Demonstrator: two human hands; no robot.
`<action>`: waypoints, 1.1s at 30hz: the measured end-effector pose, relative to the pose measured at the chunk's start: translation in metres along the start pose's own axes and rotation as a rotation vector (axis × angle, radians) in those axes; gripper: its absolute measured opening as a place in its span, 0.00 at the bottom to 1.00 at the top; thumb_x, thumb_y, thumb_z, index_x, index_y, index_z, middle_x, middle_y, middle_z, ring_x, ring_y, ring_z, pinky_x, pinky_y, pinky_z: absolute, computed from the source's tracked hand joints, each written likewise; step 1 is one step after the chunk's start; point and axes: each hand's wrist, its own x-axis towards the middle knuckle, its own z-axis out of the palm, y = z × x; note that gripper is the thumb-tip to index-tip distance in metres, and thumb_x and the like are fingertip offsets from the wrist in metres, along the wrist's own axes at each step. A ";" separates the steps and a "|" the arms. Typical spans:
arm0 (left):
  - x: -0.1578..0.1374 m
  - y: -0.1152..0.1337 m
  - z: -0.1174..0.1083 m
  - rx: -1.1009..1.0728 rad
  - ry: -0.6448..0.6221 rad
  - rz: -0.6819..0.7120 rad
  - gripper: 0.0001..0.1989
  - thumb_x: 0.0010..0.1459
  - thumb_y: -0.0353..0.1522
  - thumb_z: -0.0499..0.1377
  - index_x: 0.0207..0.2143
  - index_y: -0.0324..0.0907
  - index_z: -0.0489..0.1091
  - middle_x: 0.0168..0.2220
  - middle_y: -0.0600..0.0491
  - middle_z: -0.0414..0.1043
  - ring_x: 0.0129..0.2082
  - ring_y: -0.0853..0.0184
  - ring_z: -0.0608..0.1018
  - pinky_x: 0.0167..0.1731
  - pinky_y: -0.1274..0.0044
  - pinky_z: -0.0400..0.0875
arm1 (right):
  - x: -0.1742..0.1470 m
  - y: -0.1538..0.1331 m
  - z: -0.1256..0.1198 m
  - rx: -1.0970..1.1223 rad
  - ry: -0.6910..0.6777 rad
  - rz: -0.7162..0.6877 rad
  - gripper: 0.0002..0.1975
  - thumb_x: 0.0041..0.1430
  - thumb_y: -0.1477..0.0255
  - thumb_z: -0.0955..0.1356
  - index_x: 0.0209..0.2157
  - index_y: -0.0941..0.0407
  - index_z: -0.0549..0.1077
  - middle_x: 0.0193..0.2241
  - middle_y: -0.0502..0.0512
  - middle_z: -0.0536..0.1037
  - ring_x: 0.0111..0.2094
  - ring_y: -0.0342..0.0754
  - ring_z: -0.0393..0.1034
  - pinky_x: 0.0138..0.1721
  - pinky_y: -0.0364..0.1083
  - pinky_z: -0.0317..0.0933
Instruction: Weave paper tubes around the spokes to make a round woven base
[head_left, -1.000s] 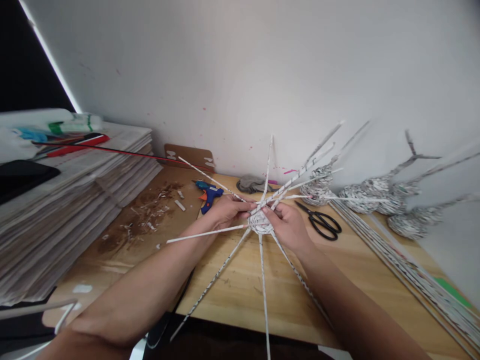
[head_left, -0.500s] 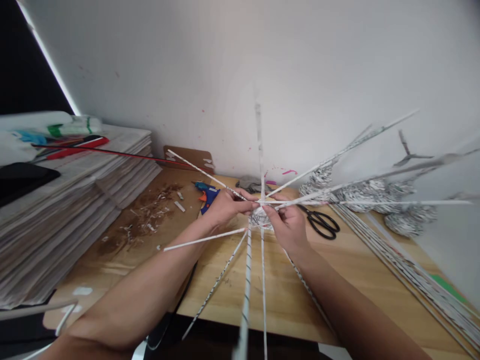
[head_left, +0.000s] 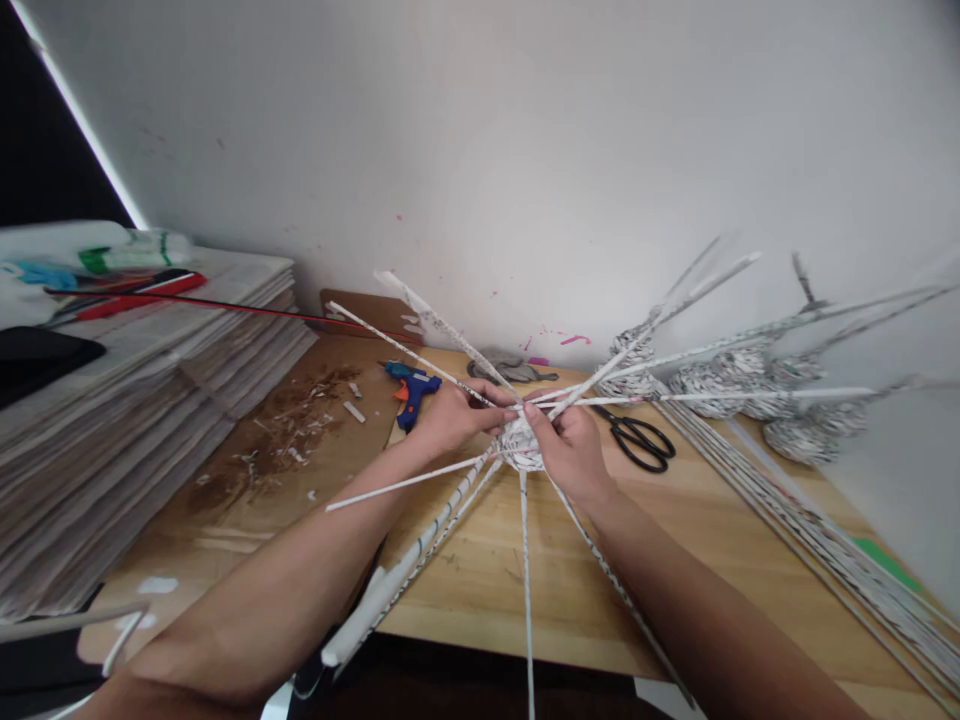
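Between my hands is a small woven piece (head_left: 523, 445) made of rolled newspaper, with several long paper tubes (head_left: 527, 580) fanning out from it in all directions. My left hand (head_left: 466, 412) pinches the far left side, fingers closed round the base of the tubes. On the right side, my right hand (head_left: 568, 440) grips the weave with its thumb on top, by a tube pointing right. One thicker tube (head_left: 427, 545) slants down toward my left forearm. The fingers partly hide the top of the weave.
Behind my left hand lies a blue glue gun (head_left: 412, 392); black-handled scissors (head_left: 643, 443) lie right of my right hand. Loose paper tubes (head_left: 795, 530) line the table's right side, near woven paper balls (head_left: 802, 435). A tall newspaper stack (head_left: 225, 370) stands left, beside scattered scraps (head_left: 281, 440).
The thick tube has swung from pointing straight toward me to the lower left. A tube that stood upright at the back now leans left. Both hands keep their grip.
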 end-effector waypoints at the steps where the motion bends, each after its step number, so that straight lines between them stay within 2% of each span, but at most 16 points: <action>1: -0.001 0.001 0.002 0.000 0.025 0.008 0.14 0.44 0.34 0.70 0.33 0.37 0.76 0.28 0.52 0.77 0.23 0.70 0.76 0.26 0.78 0.72 | 0.001 -0.001 0.000 0.005 0.011 0.010 0.15 0.59 0.58 0.68 0.37 0.57 0.73 0.30 0.55 0.77 0.29 0.49 0.71 0.30 0.45 0.65; 5: -0.003 0.001 0.010 0.043 0.113 0.073 0.13 0.45 0.31 0.69 0.35 0.37 0.76 0.30 0.52 0.78 0.25 0.70 0.77 0.27 0.78 0.73 | 0.003 -0.002 0.000 0.001 0.062 0.037 0.16 0.57 0.58 0.68 0.33 0.58 0.73 0.26 0.54 0.75 0.27 0.48 0.69 0.28 0.44 0.63; 12: -0.001 -0.009 0.011 0.194 0.134 0.254 0.11 0.48 0.28 0.65 0.37 0.39 0.76 0.31 0.52 0.79 0.31 0.67 0.80 0.32 0.78 0.73 | 0.003 0.008 0.002 -0.026 0.056 0.046 0.16 0.59 0.58 0.67 0.34 0.58 0.74 0.26 0.53 0.75 0.26 0.47 0.68 0.28 0.44 0.61; 15: -0.002 -0.008 0.011 0.222 0.124 0.272 0.11 0.48 0.29 0.65 0.37 0.39 0.76 0.31 0.52 0.79 0.31 0.67 0.79 0.32 0.78 0.73 | 0.003 0.008 0.001 -0.086 0.056 0.028 0.15 0.60 0.59 0.66 0.33 0.58 0.74 0.25 0.52 0.75 0.26 0.47 0.67 0.29 0.43 0.61; 20: 0.000 -0.006 0.005 0.091 0.048 0.075 0.18 0.49 0.35 0.66 0.44 0.39 0.75 0.30 0.51 0.79 0.26 0.68 0.78 0.25 0.79 0.71 | 0.005 0.007 -0.001 -0.144 0.082 0.013 0.15 0.60 0.60 0.65 0.34 0.57 0.75 0.25 0.52 0.75 0.27 0.47 0.68 0.29 0.44 0.60; 25: 0.008 -0.008 -0.008 -0.201 -0.141 -0.131 0.25 0.43 0.33 0.71 0.46 0.39 0.74 0.37 0.48 0.80 0.31 0.67 0.80 0.29 0.78 0.73 | 0.008 0.005 -0.005 -0.140 0.077 0.040 0.13 0.60 0.61 0.65 0.31 0.57 0.73 0.25 0.52 0.75 0.28 0.48 0.69 0.31 0.45 0.61; 28: 0.011 -0.009 -0.011 -0.279 -0.110 -0.221 0.25 0.42 0.33 0.72 0.45 0.39 0.74 0.35 0.48 0.80 0.27 0.69 0.79 0.24 0.80 0.71 | 0.009 0.004 -0.007 -0.088 -0.002 0.046 0.13 0.60 0.62 0.65 0.30 0.56 0.72 0.25 0.52 0.75 0.28 0.48 0.69 0.31 0.44 0.62; 31: 0.010 -0.012 -0.010 -0.291 -0.044 -0.282 0.22 0.39 0.33 0.73 0.39 0.38 0.76 0.29 0.50 0.78 0.22 0.72 0.76 0.19 0.84 0.65 | 0.008 0.004 -0.007 -0.044 -0.135 0.077 0.12 0.59 0.62 0.66 0.32 0.57 0.72 0.27 0.52 0.76 0.28 0.47 0.69 0.31 0.44 0.62; 33: 0.008 -0.013 -0.008 -0.282 -0.084 -0.293 0.20 0.36 0.32 0.74 0.35 0.37 0.77 0.28 0.51 0.77 0.23 0.73 0.75 0.20 0.84 0.65 | 0.007 0.005 -0.006 -0.055 -0.196 0.083 0.12 0.59 0.62 0.66 0.32 0.57 0.73 0.26 0.52 0.76 0.28 0.47 0.69 0.31 0.44 0.62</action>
